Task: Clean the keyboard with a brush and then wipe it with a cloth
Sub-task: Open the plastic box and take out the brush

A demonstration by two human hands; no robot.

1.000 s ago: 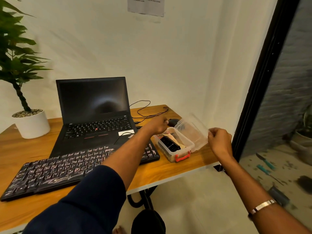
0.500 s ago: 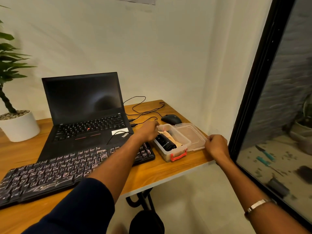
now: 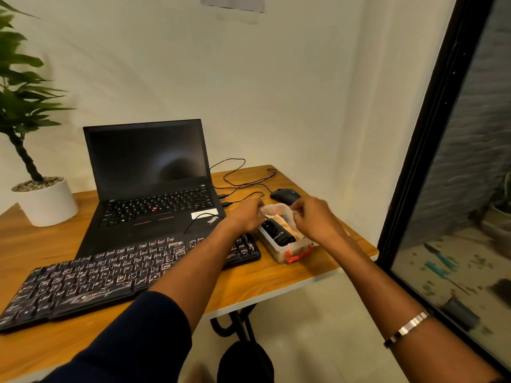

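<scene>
The black keyboard (image 3: 110,277) lies along the desk's front, in front of the laptop. To its right stands an open clear plastic box (image 3: 293,251) with a red latch. Inside it are a black oblong tool (image 3: 278,234) and a beige cloth (image 3: 289,227). My left hand (image 3: 244,217) crosses over the keyboard's right end and grips the box's far left rim. My right hand (image 3: 315,221) hovers over the box's right side, fingers bent and blurred; whether it holds anything is unclear. No brush is plainly visible.
A black laptop (image 3: 149,172) stands open behind the keyboard, with cables (image 3: 243,183) trailing to its right. A black mouse (image 3: 284,195) sits behind the box. A potted plant (image 3: 45,203) stands at the far left. A black-framed glass panel (image 3: 425,139) runs along the desk's right edge.
My right hand laid the clear lid down beside the box, let it go and moved left over the box. My left hand stayed at the box's rim.
</scene>
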